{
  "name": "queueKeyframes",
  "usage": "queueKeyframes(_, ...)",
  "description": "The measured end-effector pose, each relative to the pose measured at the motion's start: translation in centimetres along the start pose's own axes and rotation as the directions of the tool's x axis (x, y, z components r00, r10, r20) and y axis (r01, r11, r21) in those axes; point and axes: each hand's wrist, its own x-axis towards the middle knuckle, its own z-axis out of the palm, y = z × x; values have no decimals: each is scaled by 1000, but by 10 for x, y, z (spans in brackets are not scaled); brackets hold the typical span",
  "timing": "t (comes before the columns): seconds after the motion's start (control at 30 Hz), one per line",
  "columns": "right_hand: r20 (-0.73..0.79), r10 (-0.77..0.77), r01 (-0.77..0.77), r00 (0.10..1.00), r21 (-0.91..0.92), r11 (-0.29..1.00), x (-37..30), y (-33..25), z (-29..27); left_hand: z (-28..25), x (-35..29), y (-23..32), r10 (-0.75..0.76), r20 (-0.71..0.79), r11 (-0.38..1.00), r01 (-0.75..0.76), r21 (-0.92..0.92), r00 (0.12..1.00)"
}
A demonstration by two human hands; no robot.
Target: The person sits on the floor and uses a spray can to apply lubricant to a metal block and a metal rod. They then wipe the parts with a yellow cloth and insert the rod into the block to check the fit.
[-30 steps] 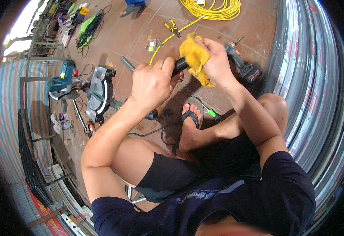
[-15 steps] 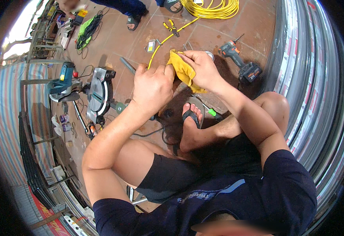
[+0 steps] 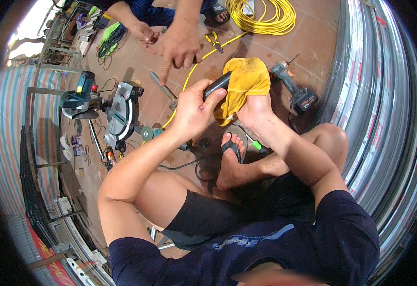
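Observation:
My left hand (image 3: 194, 107) is wrapped round a black cylindrical piece (image 3: 217, 85), its thumb lying along the near side. A yellow cloth (image 3: 249, 78) covers the far end of that piece and hangs down beside it. My right hand (image 3: 257, 110) grips the cloth from beneath; its fingers are hidden inside the folds. Just beyond my left hand, a co-worker's hand (image 3: 182, 45) points a finger downward, and that person's other hand (image 3: 144, 35) hovers to its left. What lies under the cloth cannot be seen.
A cordless drill (image 3: 294, 88) lies to the right, beside stacked metal profiles (image 3: 385, 105). Pliers (image 3: 214, 42) and a coiled yellow cable (image 3: 261, 16) are farther off. A mitre saw (image 3: 122, 114) stands left; a grey hammer-like tool (image 3: 162, 85) and green-marked screwdriver (image 3: 257, 144) lie nearby.
The cloth has spread over my right hand, and the black piece now shows in my left. The co-worker's hands have come in from the far side.

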Motion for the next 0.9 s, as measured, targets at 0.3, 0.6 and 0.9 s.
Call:
queueKeyframes(0.3,95,-92,110,991,-197,974,19,-44,11,4,9,-19,-204,227,596,305,-743,952)
queueKeyframes(0.6,335,226,-89,915,-379,921,-14,-6,2,-3,13,-20,-133,487,759,405,-511,863)
queueKeyframes(0.9,51,330,-232,943,-614,755,-15,18,-12,-35,13,-47,-231,489,867,406,-288,841)
